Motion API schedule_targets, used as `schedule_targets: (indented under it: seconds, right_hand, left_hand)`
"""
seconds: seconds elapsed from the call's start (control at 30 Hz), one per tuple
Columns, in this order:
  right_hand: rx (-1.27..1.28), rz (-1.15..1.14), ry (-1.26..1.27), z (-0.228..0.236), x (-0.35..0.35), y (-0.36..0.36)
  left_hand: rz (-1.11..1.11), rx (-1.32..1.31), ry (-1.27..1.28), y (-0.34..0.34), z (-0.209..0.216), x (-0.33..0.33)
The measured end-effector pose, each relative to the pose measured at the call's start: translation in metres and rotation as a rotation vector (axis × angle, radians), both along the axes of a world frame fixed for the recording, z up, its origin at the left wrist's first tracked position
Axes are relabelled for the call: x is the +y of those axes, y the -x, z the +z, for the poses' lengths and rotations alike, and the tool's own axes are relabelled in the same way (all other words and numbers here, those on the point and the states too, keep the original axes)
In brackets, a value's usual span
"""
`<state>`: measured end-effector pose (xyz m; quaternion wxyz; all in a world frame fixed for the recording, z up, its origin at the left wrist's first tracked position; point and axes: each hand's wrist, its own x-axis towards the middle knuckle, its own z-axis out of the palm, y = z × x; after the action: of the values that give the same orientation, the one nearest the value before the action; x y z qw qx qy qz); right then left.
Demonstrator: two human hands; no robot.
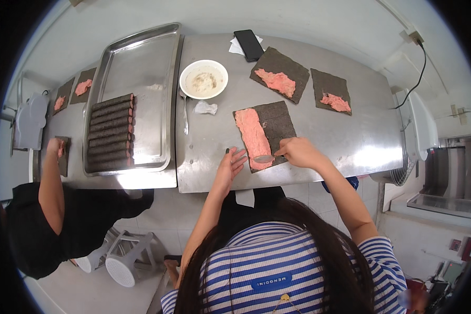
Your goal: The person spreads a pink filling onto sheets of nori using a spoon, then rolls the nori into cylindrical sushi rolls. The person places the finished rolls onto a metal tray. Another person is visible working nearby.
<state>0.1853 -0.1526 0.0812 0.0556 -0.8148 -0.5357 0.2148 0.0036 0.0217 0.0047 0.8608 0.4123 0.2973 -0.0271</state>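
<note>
Right hand [300,152] clamps a spoon [263,158]; left hand [229,166] is spread. Pressing too hard could tear the seaweed [280,118].

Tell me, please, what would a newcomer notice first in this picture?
Bright pink paste on a dark sheet stands out near the centre; the right hand holds a spoon at its near end. To the left, dark rolls lie side by side in a metal tray.

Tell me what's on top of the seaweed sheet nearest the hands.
Pink paste lies along its left side, with a spoon in the right hand at the paste's near end. The sheet under the paste is hidden.
</note>
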Motion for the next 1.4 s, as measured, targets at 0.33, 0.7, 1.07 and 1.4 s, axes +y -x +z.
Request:
schedule_targets:
  seconds: [0.33,0.7,1.07,1.4]
  right_hand:
    - [-0.167,-0.212,-0.139,-0.026,0.033,-0.030]
    - [0.010,-0.217,-0.196,-0.002,-0.022,0.018]
    - [-0.008,-0.216,-0.129,-0.012,-0.045,0.078]
    - [-0.058,-0.529,-0.222,-0.040,-0.043,0.110]
  left_hand:
    - [-0.045,0.010,-0.001,0.002,0.001,-0.003]
    - [-0.100,-0.004,-0.011,0.004,-0.001,0.000]
    - [-0.155,-0.009,-0.046,0.001,0.002,0.003]
    - [-0.207,-0.012,-0.067,-0.001,0.006,0.007]
